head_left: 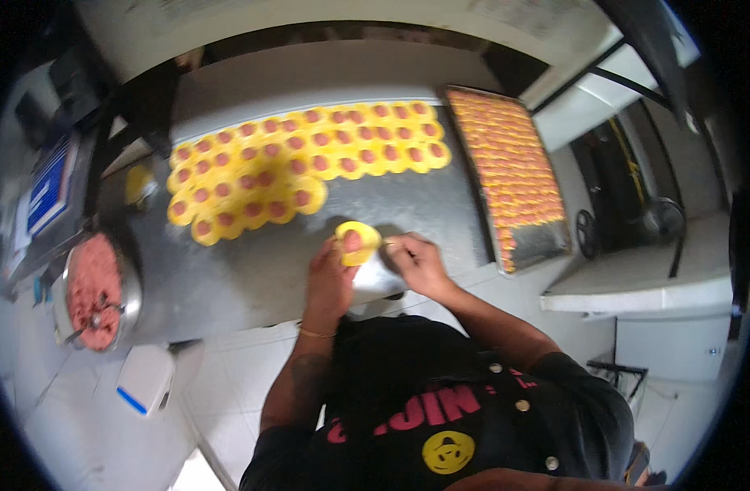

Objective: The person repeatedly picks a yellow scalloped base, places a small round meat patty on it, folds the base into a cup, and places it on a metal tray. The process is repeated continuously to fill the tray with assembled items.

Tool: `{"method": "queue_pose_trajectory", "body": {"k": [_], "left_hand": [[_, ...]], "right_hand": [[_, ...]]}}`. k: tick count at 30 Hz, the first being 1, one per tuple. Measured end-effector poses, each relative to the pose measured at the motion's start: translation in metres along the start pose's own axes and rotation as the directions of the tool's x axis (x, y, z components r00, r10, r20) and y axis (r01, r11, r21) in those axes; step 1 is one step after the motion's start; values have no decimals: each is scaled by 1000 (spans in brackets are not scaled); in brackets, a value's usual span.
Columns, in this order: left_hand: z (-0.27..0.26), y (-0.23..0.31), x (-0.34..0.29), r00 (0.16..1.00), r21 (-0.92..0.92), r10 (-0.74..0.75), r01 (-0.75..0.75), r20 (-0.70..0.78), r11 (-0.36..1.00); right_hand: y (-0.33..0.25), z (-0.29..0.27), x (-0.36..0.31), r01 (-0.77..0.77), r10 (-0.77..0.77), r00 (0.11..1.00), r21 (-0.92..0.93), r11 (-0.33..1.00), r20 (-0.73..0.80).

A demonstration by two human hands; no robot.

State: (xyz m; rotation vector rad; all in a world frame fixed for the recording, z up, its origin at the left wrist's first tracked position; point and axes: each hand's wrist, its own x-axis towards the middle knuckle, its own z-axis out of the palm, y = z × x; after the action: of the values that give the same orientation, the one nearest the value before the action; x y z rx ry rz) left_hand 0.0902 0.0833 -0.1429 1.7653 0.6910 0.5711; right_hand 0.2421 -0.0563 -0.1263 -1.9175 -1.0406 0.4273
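Dough round (365, 232), yellow with a lump of pink filling (352, 241) on it, is raised over the front part of the metal worktop (407, 204) in the head view, gripped at its left side by the fingers of the left hand (331, 274). The right hand (417, 262) is just beside its right edge, fingers drawn nearly together; whether they pinch anything, I cannot tell. Ahead of the fingers, mostly to their left, rows of yellow rounds (319, 140) lie flat, each topped with pink. Right of the fingers, well apart, a metal tray (540, 243) carries packed yellow-and-pink pieces (506, 155), its near end partly bare. Far left of the fingers, a metal bowl (132, 286) contains pink mixture (95, 274) and a utensil (94, 321).
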Motion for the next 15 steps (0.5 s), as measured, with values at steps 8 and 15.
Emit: {"method": "queue_pose_trajectory", "body": {"k": [8,15], "left_hand": [[66,64,-12,988,-792,-153,95,2,603],[103,100,-47,980,-914,-184,0,-82,406]], "right_hand": [[3,-27,-4,-84,34,995,593,801,96],[-21,-84,-34,-30,6,999,552,833,46]]}}
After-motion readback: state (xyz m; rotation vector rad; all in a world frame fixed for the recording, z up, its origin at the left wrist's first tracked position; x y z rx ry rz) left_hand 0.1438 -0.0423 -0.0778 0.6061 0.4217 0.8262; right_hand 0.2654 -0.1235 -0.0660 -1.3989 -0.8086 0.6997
